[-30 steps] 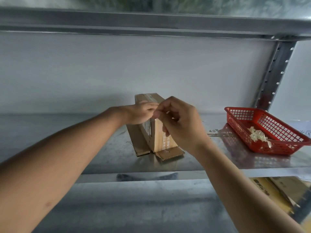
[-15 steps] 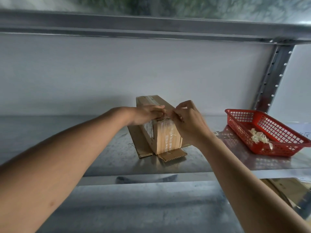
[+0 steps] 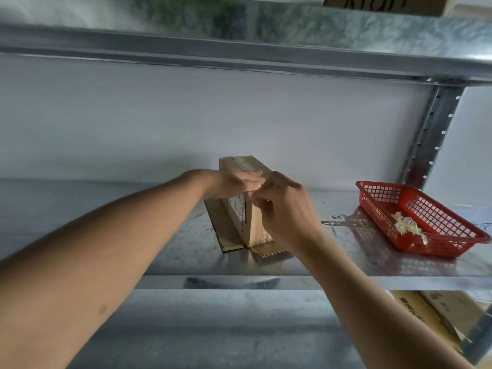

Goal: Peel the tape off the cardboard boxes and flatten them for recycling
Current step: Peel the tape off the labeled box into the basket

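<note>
1. Galvanised steel shelving fills the view, with a white wall behind it; the work goes on at the middle shelf (image 3: 173, 251), and flattened cardboard (image 3: 436, 312) shows below it at the lower right.
2. Nearest, both forearms reach forward to the cardboard box (image 3: 247, 222), which stands on end on the shelf near its front, with two bottom flaps splayed flat on the metal.
3. The left hand (image 3: 234, 183) lies over the box's top near corner, fingers fairly straight, pressing it steady. The right hand (image 3: 286, 209) is curled, its fingertips (image 3: 257, 199) bunched just under the left fingers at the box's upper front edge; they appear to pinch a tape end, though the tape between them is too small to make out.
4. Half a second ago the right hand sat higher, level with the top edge, and the glossy tape down the front face was exposed. Now it has dropped and covers most of that face. I judge the strip is being drawn downward off the front, so this box is partly stripped and not yet ready to flatten.
5. The box is plain brown corrugated board with a white label on its left side; clear tape (image 3: 266, 235) still shines low on the front, and a pale strip (image 3: 243, 162) runs along the top.
6. Farther right, well apart from the box, a red plastic basket (image 3: 458, 222) holds a wad of crumpled tape (image 3: 407, 226).
7. Beyond it rises the perforated shelf upright (image 3: 431, 139).
</note>
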{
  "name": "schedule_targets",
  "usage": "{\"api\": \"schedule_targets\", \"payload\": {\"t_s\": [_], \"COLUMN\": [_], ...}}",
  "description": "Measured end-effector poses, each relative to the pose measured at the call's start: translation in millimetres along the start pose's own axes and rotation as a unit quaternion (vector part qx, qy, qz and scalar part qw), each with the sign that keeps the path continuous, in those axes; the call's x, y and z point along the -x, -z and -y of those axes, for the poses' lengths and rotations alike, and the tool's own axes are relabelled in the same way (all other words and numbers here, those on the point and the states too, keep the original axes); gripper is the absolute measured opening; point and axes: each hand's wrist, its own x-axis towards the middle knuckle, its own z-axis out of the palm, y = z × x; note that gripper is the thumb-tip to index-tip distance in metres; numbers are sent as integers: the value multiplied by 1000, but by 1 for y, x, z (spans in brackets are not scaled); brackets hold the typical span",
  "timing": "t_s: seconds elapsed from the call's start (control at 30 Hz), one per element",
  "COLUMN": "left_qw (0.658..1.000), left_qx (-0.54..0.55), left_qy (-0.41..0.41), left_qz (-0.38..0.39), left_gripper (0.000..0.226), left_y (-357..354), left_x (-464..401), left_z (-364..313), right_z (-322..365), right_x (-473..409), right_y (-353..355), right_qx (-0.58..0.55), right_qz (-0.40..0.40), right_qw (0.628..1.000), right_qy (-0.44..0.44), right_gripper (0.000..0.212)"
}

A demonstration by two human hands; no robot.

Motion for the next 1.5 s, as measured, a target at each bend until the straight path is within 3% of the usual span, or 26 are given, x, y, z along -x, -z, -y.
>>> {"api": "schedule_targets", "payload": {"t_s": [0.17, 0.3, 0.47, 0.6, 0.73, 0.9, 1.03, 1.23, 1.4, 1.5], "left_qw": [1000, 999, 999, 999, 999, 999, 999, 998, 997, 997], "left_qx": [7, 25, 26, 24, 25, 17, 8, 33, 51, 65], "left_qy": [-13, -29, -29, -16, -6, 0, -20, -27, -31, -35], "left_qz": [-10, -29, -32, -32, -35, -29, -45, -49, -40, -38], "left_gripper": [37, 34, 36, 37, 40, 54, 42, 33, 35, 37], "left_y": [-2, -6, -8, -8, -9, -9, -10, -10, -9, -8], "left_x": [6, 7, 5, 7, 9, 5, 5, 4, 5, 3], "left_z": [-4, -2, -4, -11, -16, -19, -12, -5, -3, -1], "right_z": [-5, 6, -19, -40, -44, -39, -43, -38, -34, -31], "right_x": [16, 34, 34, 26, 6, -4, 3, 11, 12, 6], "right_y": [-2, 5, 9, 11, 17, 10, 4, -9, -13, -15], "right_qx": [-102, -161, -210, -159, -54, 37, -20, -139, -125, -113], "right_qz": [-49, -23, -70, -61, -20, -33, -99, -91, -27, -69], "right_qw": [993, 987, 958, 949, 974, 992, 992, 981, 982, 978], "right_qy": [-20, 6, -184, -264, -220, -115, -77, -97, -141, -159], "right_gripper": [16, 12, 16, 10, 11, 11, 20, 38, 90, 68]}}
